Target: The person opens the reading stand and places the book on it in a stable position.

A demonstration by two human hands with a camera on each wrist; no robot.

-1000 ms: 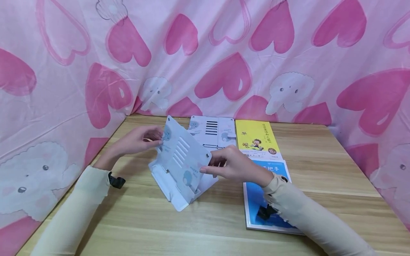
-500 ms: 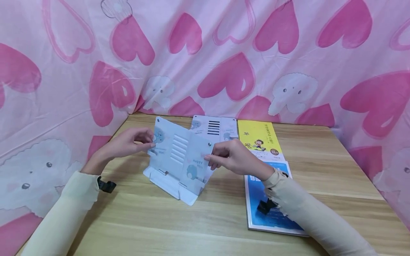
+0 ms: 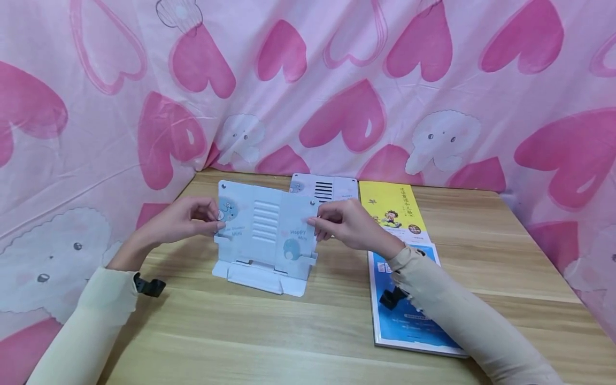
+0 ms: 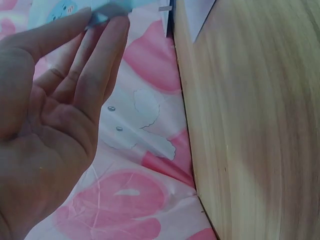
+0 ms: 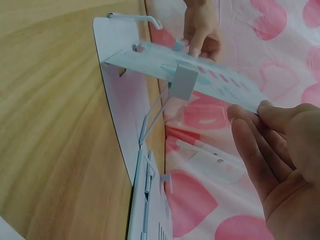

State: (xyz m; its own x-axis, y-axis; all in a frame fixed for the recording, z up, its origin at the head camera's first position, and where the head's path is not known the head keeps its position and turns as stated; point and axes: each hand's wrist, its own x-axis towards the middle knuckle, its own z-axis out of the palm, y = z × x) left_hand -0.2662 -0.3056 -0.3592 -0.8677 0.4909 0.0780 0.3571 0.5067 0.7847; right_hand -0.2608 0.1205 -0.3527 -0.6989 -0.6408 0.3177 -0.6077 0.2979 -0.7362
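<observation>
A pale blue book stand (image 3: 264,248) with cartoon prints and a row of slots stands on the table, its back panel raised and leaning above its base. My left hand (image 3: 185,220) pinches the panel's left edge between thumb and fingers. At the opposite edge, near the upper corner, my right hand (image 3: 350,222) pinches the panel the same way. The right wrist view shows the panel (image 5: 145,67) from the side, with a wire support behind it and the base (image 5: 117,45) on the table.
Behind lies a second, folded book stand (image 3: 344,187), partly hidden. To its right is a yellow book (image 3: 399,203), with a blue book (image 3: 409,329) nearer, under the right forearm. A pink heart-patterned cloth (image 3: 337,112) hangs around the wooden table (image 3: 202,331).
The stand has turned from an angled position to face nearer the front, its base swinging left and back. Both hands keep hold of its edges; the left has moved left.
</observation>
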